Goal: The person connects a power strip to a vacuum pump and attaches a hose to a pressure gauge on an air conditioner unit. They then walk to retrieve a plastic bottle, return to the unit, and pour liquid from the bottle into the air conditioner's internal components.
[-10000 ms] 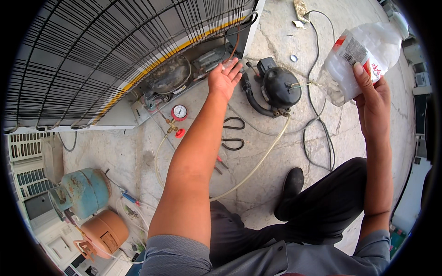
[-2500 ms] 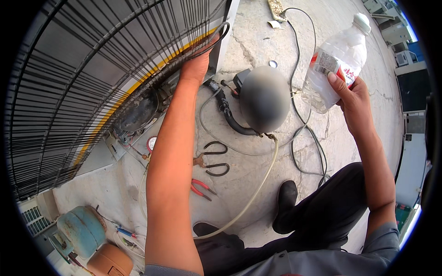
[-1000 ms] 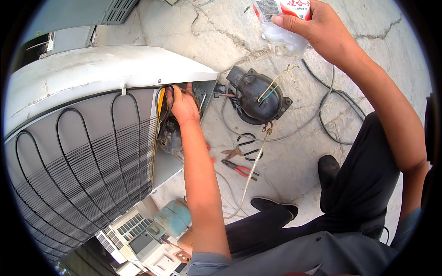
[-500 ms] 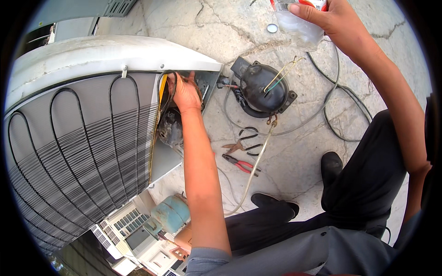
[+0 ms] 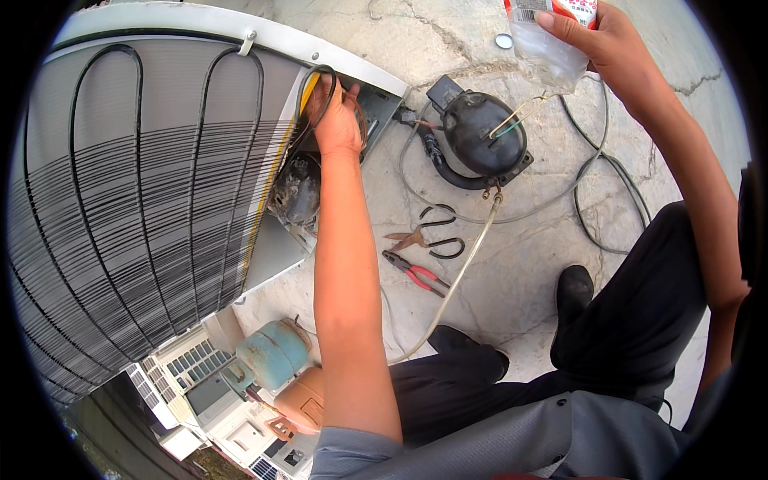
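My left hand (image 5: 339,124) reaches into the bottom compartment of a white refrigerator (image 5: 364,66) lying on its side. Its visible fingers are stretched out and apart, beside a bent black tube (image 5: 326,74) and a yellow strip; some fingertips are hidden. Close to its wrist, inside the compartment, sits a dusty dark compressor (image 5: 298,192). At the upper right my right hand (image 5: 612,44) is closed on a clear plastic packet (image 5: 548,58) with a red and white label. Its thumb presses on the label.
A black compressor (image 5: 486,136) with loose wires rests on cracked concrete, a clear hose (image 5: 458,276) running from it. Near it lie scissors (image 5: 416,238), red-handled pliers (image 5: 416,274), a round lid (image 5: 503,41) and a cable (image 5: 588,220). A blue tank (image 5: 272,354) stands lower left.
The view has shifted, so the refrigerator appears higher and the floor items slightly farther right. My left hand stays in the compartment, and my right hand still holds the packet.
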`<control>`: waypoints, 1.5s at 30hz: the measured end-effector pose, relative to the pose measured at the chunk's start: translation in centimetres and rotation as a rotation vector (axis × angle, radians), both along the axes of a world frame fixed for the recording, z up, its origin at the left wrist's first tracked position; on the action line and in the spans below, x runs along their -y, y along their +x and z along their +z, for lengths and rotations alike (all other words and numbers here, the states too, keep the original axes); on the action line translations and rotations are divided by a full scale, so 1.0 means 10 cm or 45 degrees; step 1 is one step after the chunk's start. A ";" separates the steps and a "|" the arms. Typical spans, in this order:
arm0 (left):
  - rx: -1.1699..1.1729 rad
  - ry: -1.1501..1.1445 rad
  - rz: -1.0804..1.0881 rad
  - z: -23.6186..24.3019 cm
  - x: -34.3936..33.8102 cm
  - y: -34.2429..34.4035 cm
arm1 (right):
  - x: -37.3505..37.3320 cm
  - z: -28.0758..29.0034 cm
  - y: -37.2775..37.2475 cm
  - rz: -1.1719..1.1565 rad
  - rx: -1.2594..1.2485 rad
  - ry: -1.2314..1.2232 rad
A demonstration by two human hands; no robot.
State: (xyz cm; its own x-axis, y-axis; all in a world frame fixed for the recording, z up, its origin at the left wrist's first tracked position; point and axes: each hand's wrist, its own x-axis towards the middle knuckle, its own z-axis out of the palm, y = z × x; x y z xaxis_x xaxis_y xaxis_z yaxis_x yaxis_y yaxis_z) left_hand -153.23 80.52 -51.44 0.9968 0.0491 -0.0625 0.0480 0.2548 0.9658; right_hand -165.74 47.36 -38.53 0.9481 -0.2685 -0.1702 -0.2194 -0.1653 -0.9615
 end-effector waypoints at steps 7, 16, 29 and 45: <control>0.026 -0.045 -0.130 0.00 -0.07 0.01 | -0.10 -0.20 -0.02 0.186 -0.030 -0.302; 0.065 -0.186 -0.240 -0.13 -0.18 0.10 | -0.62 0.01 -0.10 0.156 -0.130 -0.218; -0.043 -0.255 -0.284 -0.26 -0.33 0.08 | -1.98 -0.57 -0.21 0.405 -0.717 0.024; 0.129 -0.065 -0.341 -0.35 -0.28 0.15 | -2.35 -1.13 0.13 0.169 -0.443 -0.140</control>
State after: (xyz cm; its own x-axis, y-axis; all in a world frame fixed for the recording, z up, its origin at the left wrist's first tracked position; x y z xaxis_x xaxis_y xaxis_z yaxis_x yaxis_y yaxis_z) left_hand -151.74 83.31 -54.97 0.9752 -0.2174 0.0421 0.0243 0.2941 0.9555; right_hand -164.41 70.82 -49.83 0.8664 -0.1817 -0.4651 -0.4993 -0.3118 -0.8083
